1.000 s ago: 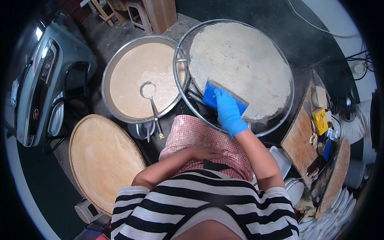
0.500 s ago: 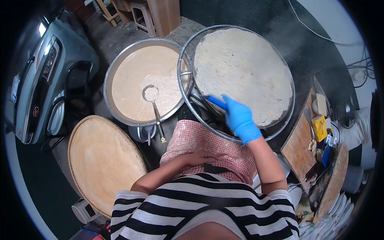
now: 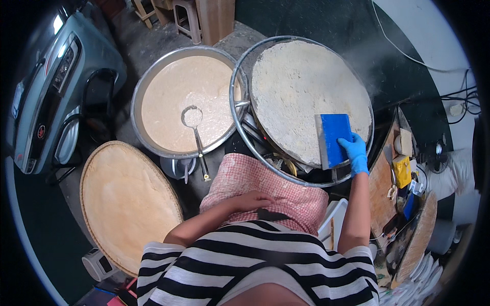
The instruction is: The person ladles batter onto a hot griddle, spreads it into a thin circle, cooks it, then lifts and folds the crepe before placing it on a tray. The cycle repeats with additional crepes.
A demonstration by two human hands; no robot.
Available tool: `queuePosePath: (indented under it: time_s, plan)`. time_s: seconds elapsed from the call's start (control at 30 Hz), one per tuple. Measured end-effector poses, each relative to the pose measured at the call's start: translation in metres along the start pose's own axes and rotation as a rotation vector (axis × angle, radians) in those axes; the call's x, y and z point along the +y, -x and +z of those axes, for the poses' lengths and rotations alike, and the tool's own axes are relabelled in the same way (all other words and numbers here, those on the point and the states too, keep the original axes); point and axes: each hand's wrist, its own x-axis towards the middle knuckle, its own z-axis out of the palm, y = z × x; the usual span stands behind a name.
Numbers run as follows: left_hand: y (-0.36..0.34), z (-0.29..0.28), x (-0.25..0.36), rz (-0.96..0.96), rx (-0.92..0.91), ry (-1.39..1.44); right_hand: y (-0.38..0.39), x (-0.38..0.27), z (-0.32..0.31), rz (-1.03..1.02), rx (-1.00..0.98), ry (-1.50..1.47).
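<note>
My right hand (image 3: 354, 151), in a blue glove, is closed on a blue scraper (image 3: 335, 140) with a pale straight edge. That scraper lies over the near right part of a round griddle, covered by a thin layer of pale batter (image 3: 306, 92) with a rough surface. Around the griddle runs a metal ring (image 3: 233, 94). My bare left hand (image 3: 251, 201) rests flat against the red-checked apron (image 3: 232, 176) at my waist, holding nothing. To the left of the griddle, a ladle (image 3: 199, 143) leans in a wide metal basin (image 3: 137, 120) of beige batter.
A round tray (image 3: 130, 209) with a pale sheet on it stands at the left. Beyond it is a grey-green vehicle (image 3: 66, 92). On the right, a wooden board (image 3: 383, 186) is near a yellow box (image 3: 402, 171). Steam drifts at the griddle's far right.
My right hand has moved right along the griddle's near side, and the scraper has turned so its broad blue face shows. My left hand stays at the apron.
</note>
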Motion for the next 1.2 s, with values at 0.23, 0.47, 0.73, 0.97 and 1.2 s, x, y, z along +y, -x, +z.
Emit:
queuePosePath:
  time_s: [0.23, 0.47, 0.73, 0.97, 1.2]
  plan:
    - [0.000, 0.000, -0.010, 0.007, -0.014, 0.164, 0.032, -0.041, 0.045, -0.571, 0.155, 0.400]
    - [-0.001, 0.004, -0.017, 0.122, 0.050, 0.115, 0.021, -0.106, 0.170, -0.726, 0.070, 0.491]
    - [-0.001, 0.001, -0.011, 0.055, 0.080, -0.074, 0.051, -0.114, 0.170, -0.812, -0.179, 0.510]
    - [-0.004, -0.011, -0.011, -0.091, 0.109, 0.351, 0.084, -0.063, 0.103, -0.828, -0.063, 0.404]
    - [-0.018, -0.079, 0.000, -0.142, 0.859, 0.575, 0.115, -0.008, 0.110, -0.751, 0.107, 0.597]
